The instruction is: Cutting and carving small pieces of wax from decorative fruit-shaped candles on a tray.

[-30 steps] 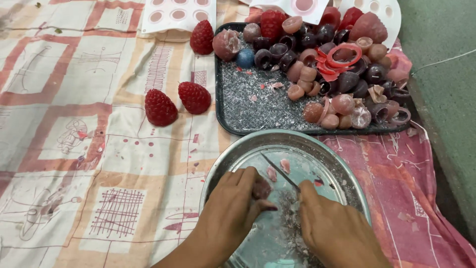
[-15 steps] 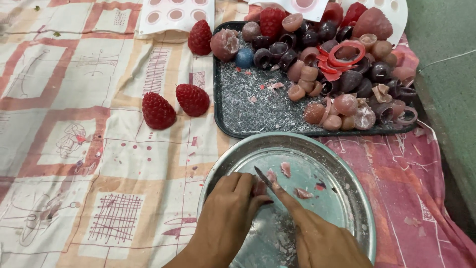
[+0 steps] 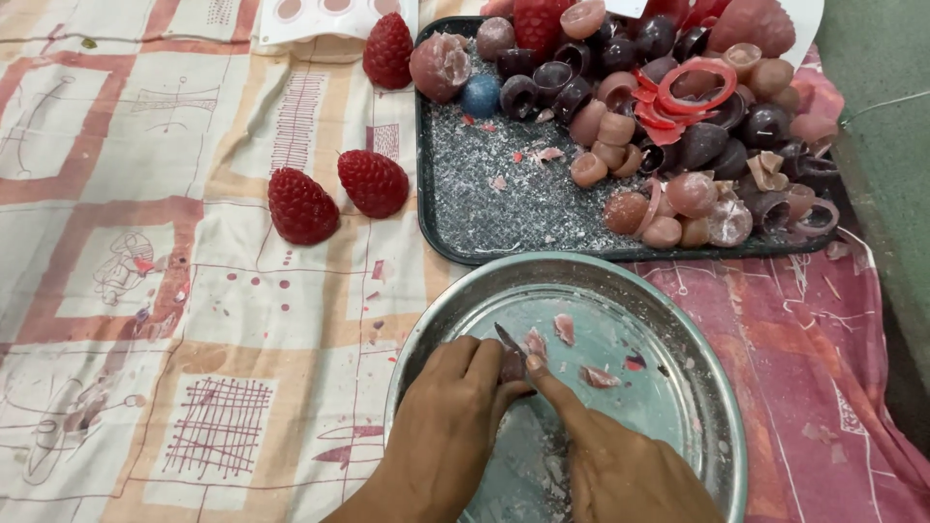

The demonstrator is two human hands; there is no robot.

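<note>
Both wrists run off the bottom edge of the view, and what the left hand [image 3: 441, 436] grips is mostly hidden under its curled fingers: only a small pinkish piece [image 3: 534, 342] shows at the fingertips, its shape too covered to make out. The right hand [image 3: 620, 465] is closed around a knife [image 3: 511, 341], whose handle is buried in the palm; just the short blade tip shows, with the forefinger stretched along it toward the piece. Both hands lie palm down, close together, over the near part of a round metal pan [image 3: 697, 329], where pink scraps [image 3: 599, 378] lie scattered. Behind the pan sits a black tray [image 3: 465, 203] heaped with reddish and dark rounded pieces, partly cut off at the top.
</note>
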